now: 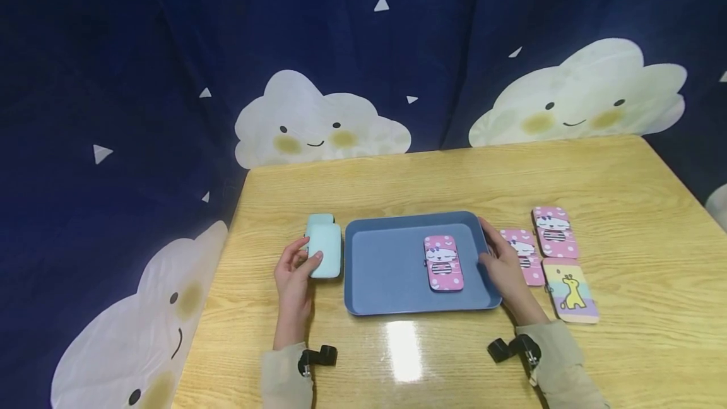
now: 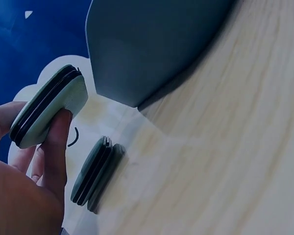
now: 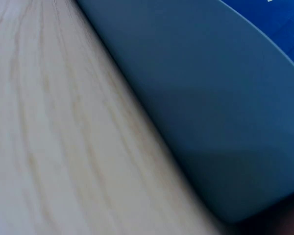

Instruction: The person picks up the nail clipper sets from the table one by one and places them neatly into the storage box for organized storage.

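Note:
My left hand (image 1: 295,273) pinches a pale mint-green case (image 1: 328,251) between thumb and fingers, just left of the tray. In the left wrist view this case (image 2: 71,100) is held above the table, its dark zipper-like seam showing. Behind it lies another mint-green case (image 1: 321,218), partly hidden in the head view. My right hand (image 1: 502,270) grips the right wall of a blue-grey tray (image 1: 386,270), thumb over the rim. Inside the tray, right of its middle, rests a pink case with a white cat picture (image 1: 443,264). Only the tray's wall (image 3: 196,98) and wood show clearly in the right wrist view.
Right of the tray lie two pink cat cases, a nearer one (image 1: 531,264) partly behind my right hand and a farther one (image 1: 556,232). A striped giraffe case (image 1: 570,292) lies below them. A dark blue curtain (image 1: 443,30) hangs behind the wooden table (image 1: 454,175).

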Demonstrator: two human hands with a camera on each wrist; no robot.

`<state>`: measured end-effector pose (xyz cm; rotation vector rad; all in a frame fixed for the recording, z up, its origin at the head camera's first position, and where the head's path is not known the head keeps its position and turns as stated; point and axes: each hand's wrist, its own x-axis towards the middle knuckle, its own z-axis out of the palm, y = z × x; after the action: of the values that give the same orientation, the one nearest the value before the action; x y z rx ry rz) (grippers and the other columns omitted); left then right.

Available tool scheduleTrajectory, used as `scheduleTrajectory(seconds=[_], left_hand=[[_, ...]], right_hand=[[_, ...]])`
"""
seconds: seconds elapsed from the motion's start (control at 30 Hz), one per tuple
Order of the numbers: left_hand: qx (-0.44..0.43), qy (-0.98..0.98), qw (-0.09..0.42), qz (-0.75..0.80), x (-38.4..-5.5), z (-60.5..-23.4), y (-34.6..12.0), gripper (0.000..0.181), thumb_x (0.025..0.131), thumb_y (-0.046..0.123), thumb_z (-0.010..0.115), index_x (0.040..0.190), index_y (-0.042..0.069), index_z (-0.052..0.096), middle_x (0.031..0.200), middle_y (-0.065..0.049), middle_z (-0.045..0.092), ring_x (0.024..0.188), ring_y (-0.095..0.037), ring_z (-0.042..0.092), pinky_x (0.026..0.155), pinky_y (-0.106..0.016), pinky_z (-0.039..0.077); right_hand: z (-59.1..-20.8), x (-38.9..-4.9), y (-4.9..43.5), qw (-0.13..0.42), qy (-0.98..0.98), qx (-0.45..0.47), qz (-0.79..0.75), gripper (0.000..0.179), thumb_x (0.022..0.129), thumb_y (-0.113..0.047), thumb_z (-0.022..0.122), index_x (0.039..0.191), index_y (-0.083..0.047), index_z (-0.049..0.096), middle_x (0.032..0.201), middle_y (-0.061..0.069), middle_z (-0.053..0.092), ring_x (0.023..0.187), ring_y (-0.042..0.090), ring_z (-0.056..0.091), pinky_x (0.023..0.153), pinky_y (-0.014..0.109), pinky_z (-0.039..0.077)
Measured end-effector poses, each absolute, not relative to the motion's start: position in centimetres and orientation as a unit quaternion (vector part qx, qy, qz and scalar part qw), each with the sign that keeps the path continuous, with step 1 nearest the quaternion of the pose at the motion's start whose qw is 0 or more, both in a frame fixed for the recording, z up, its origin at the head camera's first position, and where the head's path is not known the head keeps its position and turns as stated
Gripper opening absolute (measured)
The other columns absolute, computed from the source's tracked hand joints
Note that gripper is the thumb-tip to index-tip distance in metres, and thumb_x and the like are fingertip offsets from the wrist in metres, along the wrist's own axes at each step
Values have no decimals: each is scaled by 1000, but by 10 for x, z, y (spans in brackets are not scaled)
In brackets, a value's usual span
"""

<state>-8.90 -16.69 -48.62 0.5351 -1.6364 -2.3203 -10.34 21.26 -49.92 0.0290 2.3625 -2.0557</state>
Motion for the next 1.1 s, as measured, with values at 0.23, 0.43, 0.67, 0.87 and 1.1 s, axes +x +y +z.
scheduleTrajectory(seconds=[0.23,0.43,0.67,0.87,1.1], left_hand=[[185,-567,124,-793,-88,-484,-162,45,78,-12,73,121,-2,64,86,0,51,89,-14,51,74,-24,50],[185,-569,117,-793,-85,-480,-158,44,78,-10,73,121,-1,64,87,0,50,87,-14,50,68,-23,50],[201,-569,120,-789,-83,-479,-152,41,77,-9,75,116,2,67,87,-1,51,84,-13,51,61,-21,49],[196,-568,120,-790,-82,-479,-147,42,77,-10,74,117,0,66,87,-2,51,87,-15,53,66,-24,53],[197,-569,118,-790,-82,-478,-143,43,77,-11,74,118,-3,64,87,-2,51,87,-15,53,68,-25,53]], right_hand=[[-499,-104,213,8,757,9,-653,76,85,17,42,156,-6,27,160,19,24,148,32,18,107,9,21],[-499,-104,213,8,762,8,-648,76,85,16,42,156,-5,27,160,20,24,148,32,18,107,8,21],[-502,-105,213,2,769,7,-639,75,85,15,41,156,-5,28,159,20,26,148,34,19,104,5,23],[-504,-105,214,-1,768,3,-641,74,85,15,40,156,-4,28,159,21,26,148,35,18,104,5,23],[-502,-104,213,1,764,5,-645,74,85,15,40,156,-4,27,159,21,26,148,34,19,107,9,22]])
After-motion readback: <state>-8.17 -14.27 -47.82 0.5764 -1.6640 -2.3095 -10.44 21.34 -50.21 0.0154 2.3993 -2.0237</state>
